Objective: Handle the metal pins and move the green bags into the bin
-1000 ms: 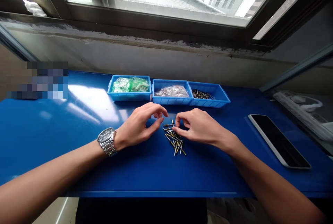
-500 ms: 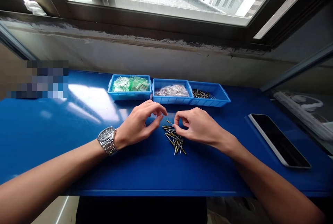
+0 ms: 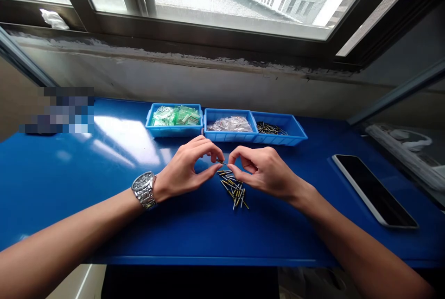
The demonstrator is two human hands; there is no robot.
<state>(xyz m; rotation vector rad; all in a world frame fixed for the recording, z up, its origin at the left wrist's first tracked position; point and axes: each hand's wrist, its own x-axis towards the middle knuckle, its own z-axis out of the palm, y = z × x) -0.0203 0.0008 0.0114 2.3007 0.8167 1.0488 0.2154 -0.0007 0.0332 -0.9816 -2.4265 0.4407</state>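
Observation:
My left hand (image 3: 189, 162), with a metal watch (image 3: 143, 188) on its wrist, pinches the dark end of a small blind rivet (image 3: 224, 163) between thumb and forefinger. From the other side, my right hand (image 3: 262, 167) closes thumb and forefinger on its thin silver pin. The rivet lies roughly level between the fingertips, just above the table. Right below the hands is a loose pile of similar rivets (image 3: 237, 192), with black and brass-coloured bodies and silver pins pointing various ways. The fingertips partly hide the held rivet.
Behind the hands, three blue bins stand in a row: one with green-edged bags (image 3: 175, 117), one with clear bags (image 3: 231, 124), one with loose rivets (image 3: 271, 129). A phone (image 3: 373, 190) lies right on the blue table (image 3: 167, 238). A window is beyond.
My right hand has lifted a rivet off the top of the pile. My left fingers, apart before, have closed on its other end.

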